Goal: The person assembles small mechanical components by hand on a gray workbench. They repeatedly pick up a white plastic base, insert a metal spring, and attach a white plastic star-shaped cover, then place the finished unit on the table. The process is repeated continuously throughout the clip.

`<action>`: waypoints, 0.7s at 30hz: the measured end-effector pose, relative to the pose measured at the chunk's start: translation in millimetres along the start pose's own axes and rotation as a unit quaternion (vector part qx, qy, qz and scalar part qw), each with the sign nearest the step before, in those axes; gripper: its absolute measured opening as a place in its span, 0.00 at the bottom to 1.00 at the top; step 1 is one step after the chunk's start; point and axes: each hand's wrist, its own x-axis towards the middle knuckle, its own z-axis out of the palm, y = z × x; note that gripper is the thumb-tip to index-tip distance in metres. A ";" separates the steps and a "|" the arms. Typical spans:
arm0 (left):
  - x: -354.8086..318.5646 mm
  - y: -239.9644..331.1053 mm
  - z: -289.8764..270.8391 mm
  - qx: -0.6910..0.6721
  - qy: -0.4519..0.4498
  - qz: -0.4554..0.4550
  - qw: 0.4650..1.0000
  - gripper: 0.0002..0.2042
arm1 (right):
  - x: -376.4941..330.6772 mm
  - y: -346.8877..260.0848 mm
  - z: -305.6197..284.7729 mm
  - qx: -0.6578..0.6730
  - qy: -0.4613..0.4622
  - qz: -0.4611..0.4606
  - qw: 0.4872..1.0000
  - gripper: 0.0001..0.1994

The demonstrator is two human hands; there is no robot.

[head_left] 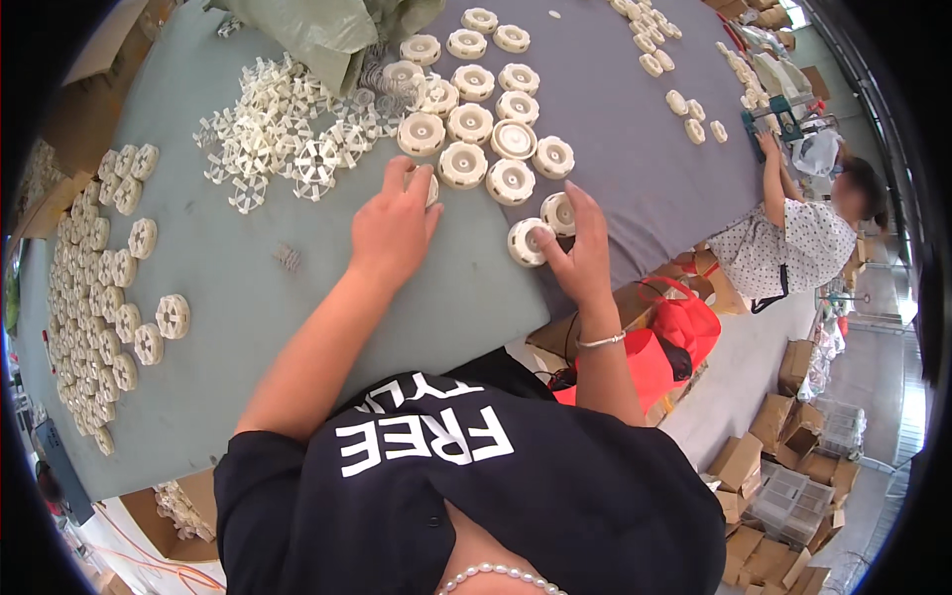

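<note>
Landmark: the cluster of cream discs (470,123) on the worktop. Biggest risk: right hand (583,253), just to the near right of the cluster, grasps a pair at once, thumb on the front disc (526,244), fingers round the back disc (557,213); with one spread grip on two rounds, either could slip and drop over the table edge close by. Lesser: left hand (390,223), near left of the cluster, fingers closed over a part-hidden disc (430,190); a sideways nudge could scatter the cluster's closest pieces. Materials, large to small: green-grey sheet (297,367), matt and mostly flat, under and left of the cluster; purple-grey cloth (635,149) to its right, softly creased; olive bag (307,40) behind and left of it, thin crumpled plastic; heap of white clips (273,119) left of it, spiky, hard-looking, prongs radiating. Discs look like moulded plastic, rims scalloped, faces dished round a central hub. Smallest: grey scrap (288,259), near left of the cluster, too blurred to identify.
</note>
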 end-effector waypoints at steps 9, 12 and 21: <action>-104.0 -44.8 -59.4 -0.059 -0.038 0.024 0.997 0.25 | -8.4 -25.4 26.7 0.332 0.149 0.106 0.925 0.22; -136.4 -52.6 -71.3 -0.095 0.000 -0.017 0.995 0.25 | 6.6 -90.0 24.6 0.156 0.125 -0.064 0.978 0.25; -155.5 -62.9 -76.8 -0.120 0.034 -0.033 0.992 0.27 | 15.5 -131.8 58.1 0.127 -0.067 -0.167 0.975 0.13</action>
